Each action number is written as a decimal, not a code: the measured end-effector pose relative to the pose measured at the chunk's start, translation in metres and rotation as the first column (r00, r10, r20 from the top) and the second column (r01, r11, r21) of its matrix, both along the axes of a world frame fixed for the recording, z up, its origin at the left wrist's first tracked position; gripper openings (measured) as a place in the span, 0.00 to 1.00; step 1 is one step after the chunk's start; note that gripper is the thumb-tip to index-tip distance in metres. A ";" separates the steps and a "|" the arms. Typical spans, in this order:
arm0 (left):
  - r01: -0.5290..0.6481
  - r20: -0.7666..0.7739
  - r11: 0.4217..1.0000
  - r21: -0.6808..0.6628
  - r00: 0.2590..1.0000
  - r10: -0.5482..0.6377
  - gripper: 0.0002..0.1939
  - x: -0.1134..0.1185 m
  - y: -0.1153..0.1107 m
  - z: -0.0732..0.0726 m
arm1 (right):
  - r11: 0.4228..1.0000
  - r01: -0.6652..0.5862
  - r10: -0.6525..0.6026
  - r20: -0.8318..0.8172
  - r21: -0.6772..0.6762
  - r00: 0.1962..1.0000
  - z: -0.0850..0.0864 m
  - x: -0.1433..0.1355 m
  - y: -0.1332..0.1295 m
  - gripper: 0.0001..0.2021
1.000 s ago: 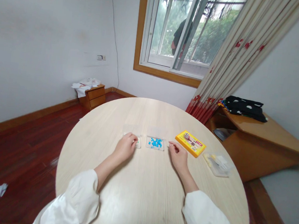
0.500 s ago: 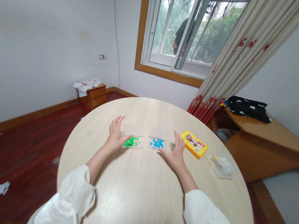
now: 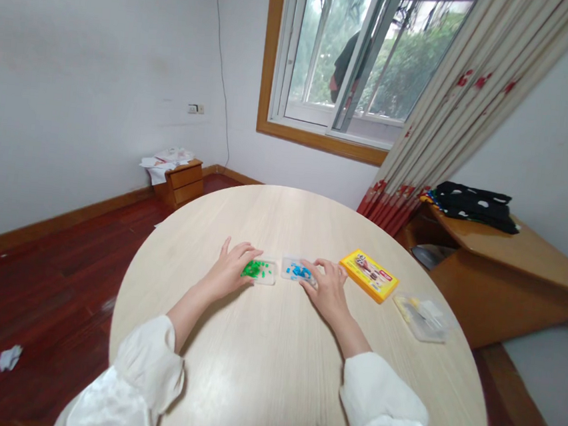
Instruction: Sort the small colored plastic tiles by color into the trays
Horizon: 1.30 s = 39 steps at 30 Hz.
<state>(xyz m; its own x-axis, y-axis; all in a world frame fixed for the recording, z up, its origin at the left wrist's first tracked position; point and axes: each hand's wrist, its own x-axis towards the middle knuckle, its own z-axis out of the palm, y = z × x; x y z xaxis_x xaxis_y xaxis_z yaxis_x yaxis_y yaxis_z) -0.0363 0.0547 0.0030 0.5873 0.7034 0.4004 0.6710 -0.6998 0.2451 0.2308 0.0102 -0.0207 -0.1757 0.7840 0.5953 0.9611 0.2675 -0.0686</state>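
On the table, my left hand [image 3: 228, 271] grips the left side of a small clear plastic box [image 3: 270, 279], its thumb at the near edge and fingers over the far edge. Green pieces [image 3: 254, 270] lie inside that box, partly hidden by the fingers. My right hand [image 3: 331, 290] curls around the right end of a second clear box [image 3: 286, 261], which contains blue pieces [image 3: 299, 272]. The lids of both boxes appear down over the pieces. A narrow gap separates the two boxes.
Right of my right hand lies a yellow box [image 3: 371, 275] with a printed picture. Beyond it sits another clear plastic case [image 3: 422, 317] with pale yellow pieces. The round table [image 3: 249, 370] has its far edge near the window wall. A person [image 3: 346, 65] shows beyond the window.
Both hands have come down and closed around the clear boxes. The lids, which stood open behind the boxes, now appear to lie over them.
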 end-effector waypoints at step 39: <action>0.261 0.515 0.851 -0.456 0.857 0.014 0.54 0.011 -0.012 -0.032 | 0.982 -0.184 0.174 -0.578 0.042 0.797 0.010 -0.029 -0.017 0.17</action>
